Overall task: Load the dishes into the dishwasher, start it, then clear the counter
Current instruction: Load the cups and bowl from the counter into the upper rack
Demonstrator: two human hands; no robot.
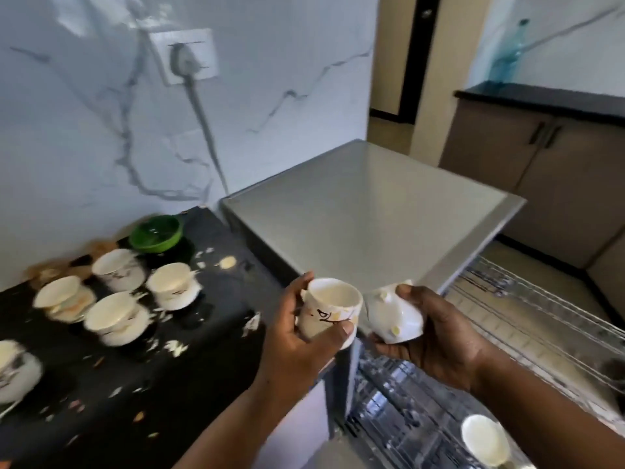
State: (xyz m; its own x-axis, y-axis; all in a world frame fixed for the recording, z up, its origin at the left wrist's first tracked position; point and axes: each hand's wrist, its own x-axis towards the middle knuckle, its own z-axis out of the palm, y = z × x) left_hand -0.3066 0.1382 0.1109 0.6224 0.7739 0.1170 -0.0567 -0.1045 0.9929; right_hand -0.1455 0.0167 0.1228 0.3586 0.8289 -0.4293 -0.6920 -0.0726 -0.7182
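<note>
My left hand (304, 336) grips a white cup (333, 304) with a dark drawing on its side, held upright over the counter's right end. My right hand (436, 336) holds a white saucer (394, 314), tilted with its underside showing, just right of the cup. Both sit in front of the grey dishwasher top (365, 211). Below my right hand the wire racks (541, 319) are pulled out, and one white cup (485, 440) stands in the lower rack. Several white cups on saucers (115, 316) remain on the black counter (203, 333).
A green bowl (157, 231) stands at the back of the counter by the marble wall. Food scraps and crumbs litter the counter. A plug and cable (189, 62) hang on the wall. Brown cabinets (541, 157) with a blue bottle (510, 52) stand at the right.
</note>
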